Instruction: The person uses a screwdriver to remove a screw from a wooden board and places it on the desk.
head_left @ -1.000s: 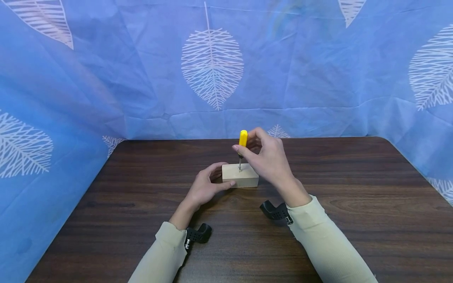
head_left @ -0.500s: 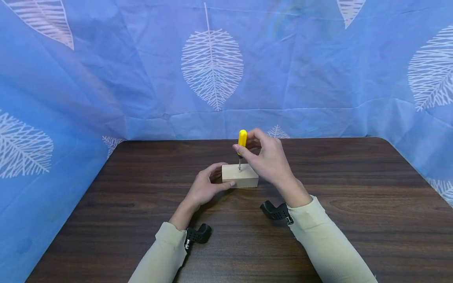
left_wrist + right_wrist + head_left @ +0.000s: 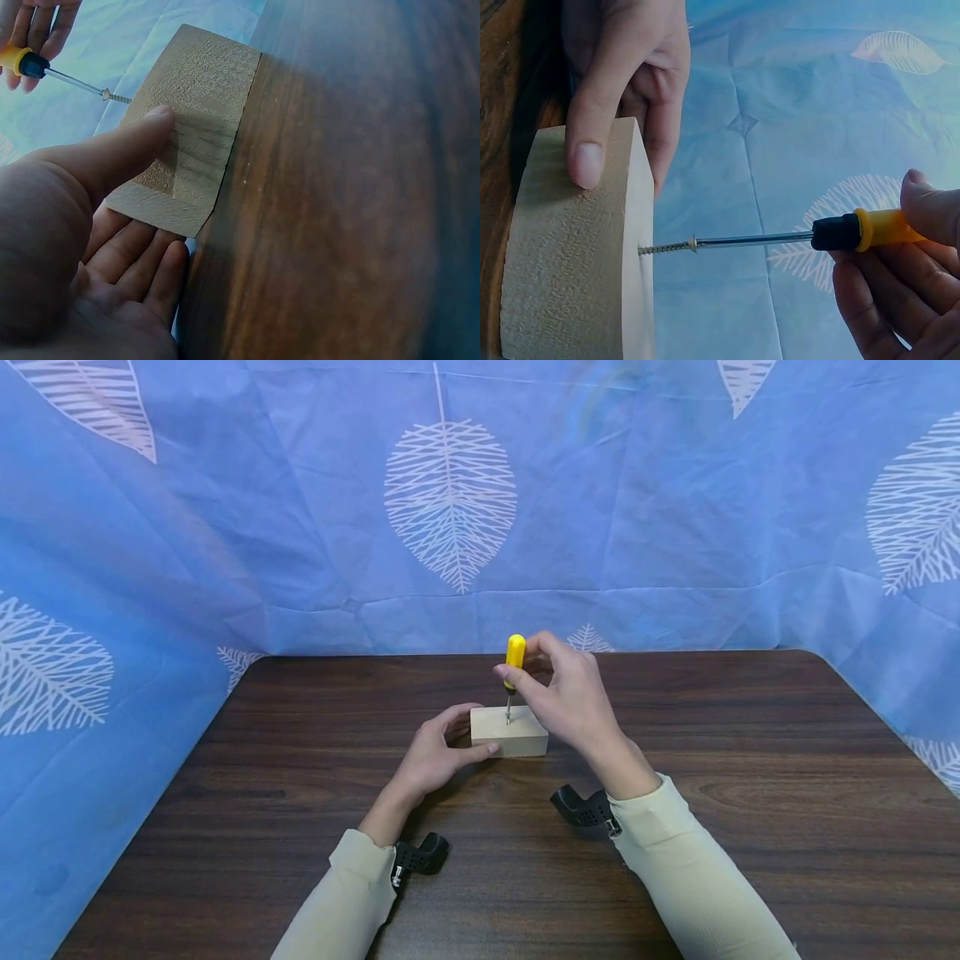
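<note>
A pale wooden block [image 3: 510, 743] lies on the dark table. My left hand [image 3: 435, 756] grips its left end, the thumb [image 3: 150, 135] on the near face and the fingers behind. From the block's top stands a screw [image 3: 667, 247], its threaded shank largely exposed above the wood. A screwdriver [image 3: 515, 656] with a yellow handle and black collar stands upright, its tip at the screw head. My right hand [image 3: 570, 693] pinches the screwdriver handle between thumb and fingers, as the right wrist view also shows.
The brown wood-grain table [image 3: 750, 760] spreads around the block. A blue cloth [image 3: 315, 527] with white leaf prints hangs behind and beside it. Black wrist devices [image 3: 423, 855] sit below both sleeves, close over the tabletop.
Almost nothing differs. The screwdriver handle tilts very slightly between frames while both hands and the block keep their places.
</note>
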A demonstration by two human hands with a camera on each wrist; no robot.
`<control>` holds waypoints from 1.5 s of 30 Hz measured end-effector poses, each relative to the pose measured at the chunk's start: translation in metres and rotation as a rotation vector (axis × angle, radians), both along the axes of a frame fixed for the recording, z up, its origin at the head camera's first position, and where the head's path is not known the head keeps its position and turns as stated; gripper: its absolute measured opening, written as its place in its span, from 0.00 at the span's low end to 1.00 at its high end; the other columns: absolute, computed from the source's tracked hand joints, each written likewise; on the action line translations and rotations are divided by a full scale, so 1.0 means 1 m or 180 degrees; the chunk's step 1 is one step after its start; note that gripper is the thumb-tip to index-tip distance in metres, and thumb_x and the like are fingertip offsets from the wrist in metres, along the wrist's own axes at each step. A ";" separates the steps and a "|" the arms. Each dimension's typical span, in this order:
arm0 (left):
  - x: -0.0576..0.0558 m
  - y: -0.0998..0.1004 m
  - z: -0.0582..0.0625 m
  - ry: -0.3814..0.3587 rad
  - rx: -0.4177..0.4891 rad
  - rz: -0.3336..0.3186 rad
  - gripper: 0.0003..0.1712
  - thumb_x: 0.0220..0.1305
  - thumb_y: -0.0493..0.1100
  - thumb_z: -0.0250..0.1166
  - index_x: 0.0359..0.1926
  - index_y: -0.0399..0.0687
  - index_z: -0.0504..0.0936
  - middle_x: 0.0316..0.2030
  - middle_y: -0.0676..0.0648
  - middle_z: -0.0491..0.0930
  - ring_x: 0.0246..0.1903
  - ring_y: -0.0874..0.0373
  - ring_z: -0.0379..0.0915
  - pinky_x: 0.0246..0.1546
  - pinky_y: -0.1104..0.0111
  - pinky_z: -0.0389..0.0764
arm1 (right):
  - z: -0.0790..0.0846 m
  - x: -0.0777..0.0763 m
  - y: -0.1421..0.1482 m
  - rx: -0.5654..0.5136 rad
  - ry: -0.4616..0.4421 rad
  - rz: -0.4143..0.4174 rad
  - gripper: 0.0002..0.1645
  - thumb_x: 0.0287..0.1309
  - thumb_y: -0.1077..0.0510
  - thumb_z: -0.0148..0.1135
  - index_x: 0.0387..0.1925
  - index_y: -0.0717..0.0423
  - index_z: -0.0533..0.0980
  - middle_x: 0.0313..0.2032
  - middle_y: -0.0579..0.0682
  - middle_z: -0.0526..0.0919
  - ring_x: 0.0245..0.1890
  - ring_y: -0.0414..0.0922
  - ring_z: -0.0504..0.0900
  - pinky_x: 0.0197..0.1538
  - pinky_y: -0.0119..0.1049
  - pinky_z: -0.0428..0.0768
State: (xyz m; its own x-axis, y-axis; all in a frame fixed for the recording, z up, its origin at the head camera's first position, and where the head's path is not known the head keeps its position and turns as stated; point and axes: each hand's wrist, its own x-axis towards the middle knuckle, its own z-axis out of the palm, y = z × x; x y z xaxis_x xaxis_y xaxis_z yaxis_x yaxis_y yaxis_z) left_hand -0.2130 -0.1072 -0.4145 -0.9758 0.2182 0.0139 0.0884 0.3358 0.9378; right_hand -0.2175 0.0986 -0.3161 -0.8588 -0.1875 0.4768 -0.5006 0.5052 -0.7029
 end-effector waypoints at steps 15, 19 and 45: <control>0.000 0.000 -0.001 -0.0004 0.0003 -0.0002 0.34 0.67 0.46 0.79 0.71 0.57 0.79 0.67 0.47 0.82 0.72 0.44 0.76 0.74 0.45 0.76 | -0.001 -0.002 0.003 0.0053 0.0064 -0.0022 0.10 0.63 0.54 0.80 0.42 0.52 0.87 0.36 0.47 0.92 0.32 0.43 0.89 0.39 0.39 0.86; 0.000 0.000 0.000 0.0002 -0.0014 -0.0002 0.34 0.67 0.46 0.79 0.72 0.56 0.79 0.67 0.47 0.82 0.72 0.43 0.76 0.74 0.45 0.76 | -0.001 -0.002 0.003 0.0065 0.0041 -0.0019 0.10 0.64 0.54 0.79 0.42 0.53 0.87 0.37 0.49 0.92 0.32 0.44 0.88 0.38 0.38 0.86; 0.001 0.000 -0.001 0.0002 0.0042 -0.0022 0.34 0.67 0.46 0.78 0.71 0.56 0.79 0.66 0.47 0.83 0.71 0.44 0.77 0.74 0.45 0.76 | 0.003 0.001 0.004 0.0002 -0.0035 -0.0010 0.12 0.65 0.56 0.78 0.42 0.56 0.81 0.38 0.51 0.91 0.34 0.45 0.90 0.40 0.38 0.89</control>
